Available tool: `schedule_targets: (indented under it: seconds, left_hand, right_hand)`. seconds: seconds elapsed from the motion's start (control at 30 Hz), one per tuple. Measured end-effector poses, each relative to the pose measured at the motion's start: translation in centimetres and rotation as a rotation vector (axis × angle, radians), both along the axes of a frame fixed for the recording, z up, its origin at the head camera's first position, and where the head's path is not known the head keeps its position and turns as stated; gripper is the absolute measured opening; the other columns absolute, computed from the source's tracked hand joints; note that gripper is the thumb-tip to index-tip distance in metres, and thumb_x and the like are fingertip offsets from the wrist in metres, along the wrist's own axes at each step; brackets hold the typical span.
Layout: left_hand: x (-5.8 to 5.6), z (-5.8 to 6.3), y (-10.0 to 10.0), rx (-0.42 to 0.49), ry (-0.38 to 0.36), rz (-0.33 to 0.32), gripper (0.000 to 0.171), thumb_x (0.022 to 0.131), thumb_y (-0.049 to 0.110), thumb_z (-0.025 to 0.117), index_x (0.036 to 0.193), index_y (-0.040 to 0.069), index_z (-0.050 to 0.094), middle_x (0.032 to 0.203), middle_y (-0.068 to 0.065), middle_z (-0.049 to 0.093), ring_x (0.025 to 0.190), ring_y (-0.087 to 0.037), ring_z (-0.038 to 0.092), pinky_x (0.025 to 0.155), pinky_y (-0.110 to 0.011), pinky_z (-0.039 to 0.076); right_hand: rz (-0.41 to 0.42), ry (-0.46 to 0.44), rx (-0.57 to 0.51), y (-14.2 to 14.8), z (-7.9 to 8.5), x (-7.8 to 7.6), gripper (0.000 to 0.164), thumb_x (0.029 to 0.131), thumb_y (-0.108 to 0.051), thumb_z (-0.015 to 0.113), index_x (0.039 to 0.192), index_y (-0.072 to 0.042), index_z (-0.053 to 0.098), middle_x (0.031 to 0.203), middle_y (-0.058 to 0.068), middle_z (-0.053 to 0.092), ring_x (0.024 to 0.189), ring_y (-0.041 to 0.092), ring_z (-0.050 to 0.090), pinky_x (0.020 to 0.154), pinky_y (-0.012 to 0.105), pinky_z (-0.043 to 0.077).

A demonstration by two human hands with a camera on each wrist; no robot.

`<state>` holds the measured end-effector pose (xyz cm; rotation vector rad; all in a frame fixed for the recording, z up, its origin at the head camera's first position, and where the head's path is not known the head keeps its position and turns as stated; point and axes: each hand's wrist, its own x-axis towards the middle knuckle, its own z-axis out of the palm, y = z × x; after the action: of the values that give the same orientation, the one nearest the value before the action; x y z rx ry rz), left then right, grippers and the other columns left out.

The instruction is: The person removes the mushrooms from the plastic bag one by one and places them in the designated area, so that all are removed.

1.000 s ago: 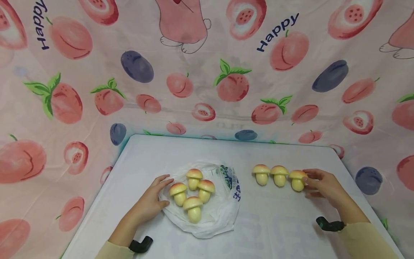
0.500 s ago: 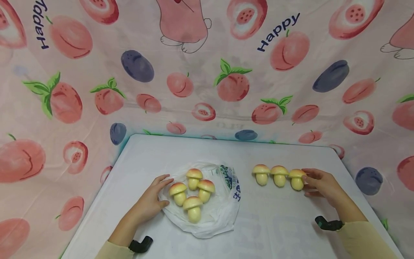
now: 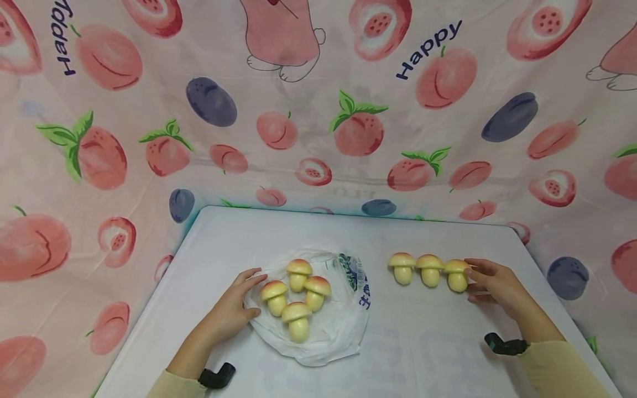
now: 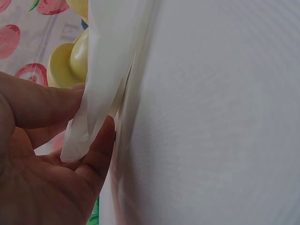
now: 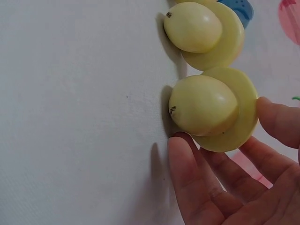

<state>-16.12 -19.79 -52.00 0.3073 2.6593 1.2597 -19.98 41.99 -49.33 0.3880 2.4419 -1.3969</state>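
Observation:
A crumpled white plastic bag with printing on its right side bears several yellow toy mushrooms with reddish caps, the front one nearest me. My left hand holds the bag's left edge, and the left wrist view shows the plastic between thumb and fingers. To the right, three similar mushrooms stand in a row: the left one, the middle one and the right one. My right hand grips the right mushroom by its cap; in the right wrist view the thumb touches the cap.
A white tabletop carries everything. Behind and beside it hangs a pink fruit-print cloth. Dark devices, one at the left wrist and one at the right wrist, stick out from the sleeves.
My right hand has shifted slightly left and away from me with the right mushroom, which now stands more level with the other two. The left hand and bag have not moved.

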Motion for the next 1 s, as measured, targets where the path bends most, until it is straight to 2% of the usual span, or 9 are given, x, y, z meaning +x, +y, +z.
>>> schedule_targets:
  seconds: [0.57,1.0]
  left_hand:
    - [0.0,0.0,0.0,-0.003,0.005,0.000,0.075,0.089,-0.008,0.076,0.158,0.011,0.053,0.175,-0.010,0.032,0.163,-0.044,0.029,0.129,-0.067,0.030]
    - [0.2,0.2,0.0,0.006,-0.012,0.003,0.075,0.090,-0.008,0.075,0.158,0.011,0.052,0.176,-0.009,0.031,0.164,-0.044,0.026,0.129,-0.068,0.029]
  right_hand:
    - [-0.035,-0.033,-0.005,0.5,0.4,0.4,0.078,0.113,-0.048,0.050,0.169,-0.002,0.024,0.168,0.036,0.030,0.100,0.016,0.078,0.082,0.038,0.068]
    - [-0.002,0.023,0.007,1.6,1.0,1.3,0.078,0.113,-0.050,0.047,0.168,0.001,0.025,0.168,0.035,0.033,0.096,0.011,0.079,0.082,0.036,0.068]
